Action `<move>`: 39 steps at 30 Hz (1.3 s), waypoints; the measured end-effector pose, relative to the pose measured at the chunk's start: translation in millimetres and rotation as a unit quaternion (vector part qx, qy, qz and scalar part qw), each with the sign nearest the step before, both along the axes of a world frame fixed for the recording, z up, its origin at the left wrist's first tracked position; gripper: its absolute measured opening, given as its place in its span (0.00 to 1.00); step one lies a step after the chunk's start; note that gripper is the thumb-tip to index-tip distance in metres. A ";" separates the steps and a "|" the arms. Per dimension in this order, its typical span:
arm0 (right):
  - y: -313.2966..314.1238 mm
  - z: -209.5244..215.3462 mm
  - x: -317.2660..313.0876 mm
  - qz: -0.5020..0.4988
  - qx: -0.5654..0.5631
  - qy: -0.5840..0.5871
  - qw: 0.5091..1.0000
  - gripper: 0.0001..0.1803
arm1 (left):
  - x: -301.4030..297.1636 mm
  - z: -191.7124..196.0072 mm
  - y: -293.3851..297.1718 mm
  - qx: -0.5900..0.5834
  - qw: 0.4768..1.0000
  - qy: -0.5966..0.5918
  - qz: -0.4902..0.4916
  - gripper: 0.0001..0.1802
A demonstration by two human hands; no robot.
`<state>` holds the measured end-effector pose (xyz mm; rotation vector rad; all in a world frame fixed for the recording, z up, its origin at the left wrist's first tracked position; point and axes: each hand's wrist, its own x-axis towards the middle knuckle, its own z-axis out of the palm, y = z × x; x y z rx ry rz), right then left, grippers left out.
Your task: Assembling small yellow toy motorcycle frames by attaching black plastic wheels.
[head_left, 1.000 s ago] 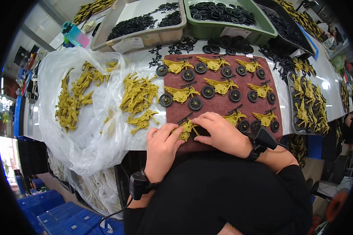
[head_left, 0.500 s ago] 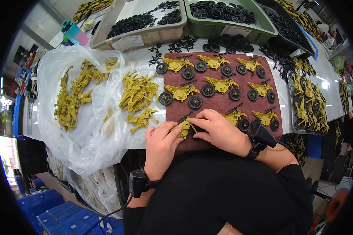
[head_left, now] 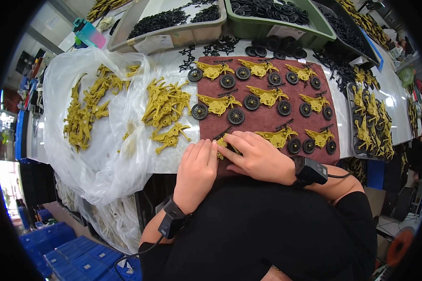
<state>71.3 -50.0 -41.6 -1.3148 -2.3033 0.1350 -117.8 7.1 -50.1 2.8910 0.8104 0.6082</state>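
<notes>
The left hand (head_left: 198,171) and right hand (head_left: 260,159) are together, fingers closed over a yellow toy motorcycle (head_left: 222,140) at the eight o'clock corner of the maroon mat (head_left: 260,121). Its handlebar (head_left: 223,132) shows; its wheels I can't make out. Seven finished-looking bikes (head_left: 268,97) each have two wheels. Another bike (head_left: 279,137), toward three o'clock from the hands, is partly covered. Loose bodies (head_left: 168,105) at ten o'clock appear left to do.

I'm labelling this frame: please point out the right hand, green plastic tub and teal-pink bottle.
Right hand (head_left: 258,158): head view, on the back of the hand.
Green plastic tub (head_left: 251,27): head view, on its front wall.
Teal-pink bottle (head_left: 90,33): head view, mid-body.
</notes>
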 end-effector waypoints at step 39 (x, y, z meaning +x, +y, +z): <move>20.0 -3.4 10.5 -0.003 -0.054 0.057 0.997 0.26 | -15.5 -22.7 20.2 -0.120 0.978 -0.169 -0.020 0.31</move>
